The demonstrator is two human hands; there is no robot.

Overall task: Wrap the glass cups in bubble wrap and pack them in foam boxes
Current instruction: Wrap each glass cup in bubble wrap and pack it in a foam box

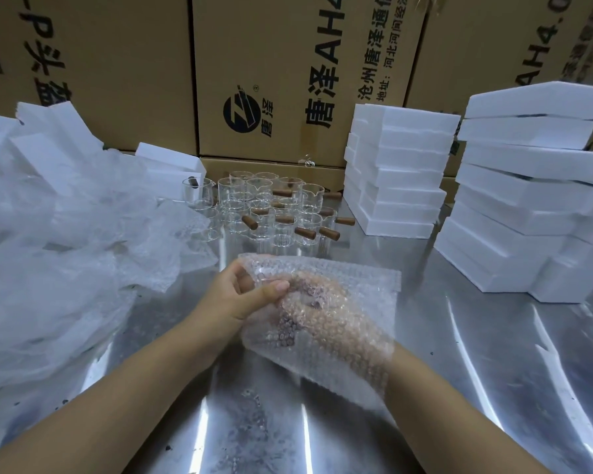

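Bubble wrap [363,280] slants far-left to near-right, pinched by left hand [242,295]

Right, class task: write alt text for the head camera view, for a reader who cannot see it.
The left hand pinches a bubble wrap sheet draped over the right hand, above a steel table. Behind stand glass cups with brown handles, and stacked foam boxes to the right.
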